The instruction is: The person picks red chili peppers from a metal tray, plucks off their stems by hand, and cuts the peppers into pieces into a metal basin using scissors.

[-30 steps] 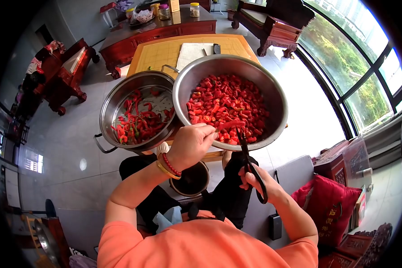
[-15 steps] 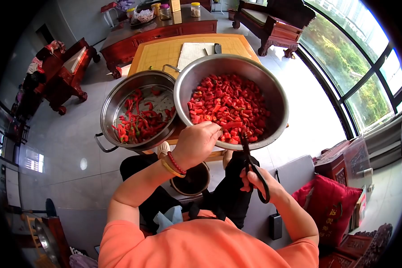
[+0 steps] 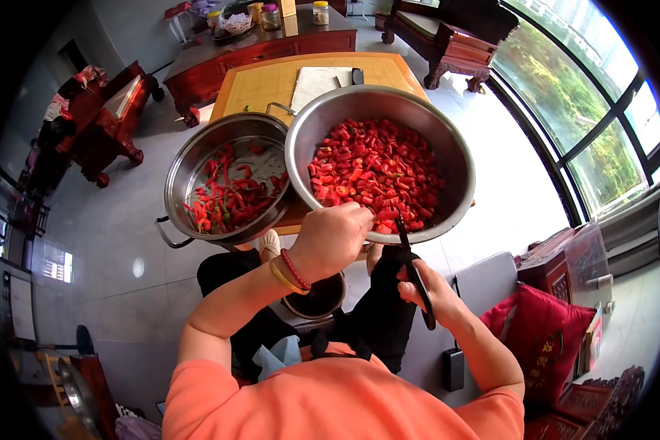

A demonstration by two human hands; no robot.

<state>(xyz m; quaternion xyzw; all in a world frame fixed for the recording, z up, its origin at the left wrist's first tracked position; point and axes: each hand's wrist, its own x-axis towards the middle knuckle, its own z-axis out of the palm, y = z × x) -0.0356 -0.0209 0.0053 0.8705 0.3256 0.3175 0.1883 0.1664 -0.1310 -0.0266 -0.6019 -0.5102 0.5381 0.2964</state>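
Observation:
My left hand, with a red bead bracelet and a gold bangle at its wrist, is closed in a pinch over the near rim of the wide steel basin. A short bit of red chili pepper sticks out from its fingertips. My right hand grips black scissors, whose blades point up over the rim, close together beside the pepper. Chopped red chili pieces fill the basin. To its left, a steel pot with side handles holds whole red chilies, some with green stems.
Both vessels stand on a yellow wooden table; a white cloth and a dark-handled knife lie behind the basin. A brown bucket is on the floor between my legs. A red cushion sits at right.
My left hand has shifted slightly right, toward the scissors. The blades have come closer together, and less of the pepper sticks out from the fingers.

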